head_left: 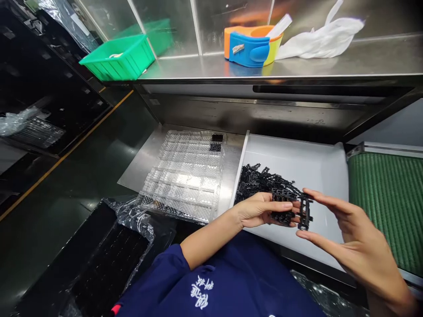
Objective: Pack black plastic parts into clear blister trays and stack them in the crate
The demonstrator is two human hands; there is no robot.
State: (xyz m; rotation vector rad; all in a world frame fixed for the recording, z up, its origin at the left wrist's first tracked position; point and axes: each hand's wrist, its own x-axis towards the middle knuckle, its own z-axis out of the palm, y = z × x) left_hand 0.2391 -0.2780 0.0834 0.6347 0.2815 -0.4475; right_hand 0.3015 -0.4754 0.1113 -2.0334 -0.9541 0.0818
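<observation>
My left hand (261, 210) lies palm up over the white tray (297, 163) and cups a small bunch of black plastic parts (280, 215). My right hand (350, 237) pinches one black plastic part (304, 214) between thumb and fingers, held upright just right of the left fingertips. A pile of the same black parts (261, 180) lies in the tray behind my left hand. To the left sits a clear blister tray (185, 176) with rows of pockets; two black parts (216, 141) fill pockets at its far right corner.
A green conveyor belt (390, 198) runs at the right. On the steel shelf above stand a green bin (119, 57), an orange-and-blue tape dispenser (251, 44) and white cloth (324, 37). Black trays in clear wrap (109, 259) lie at lower left.
</observation>
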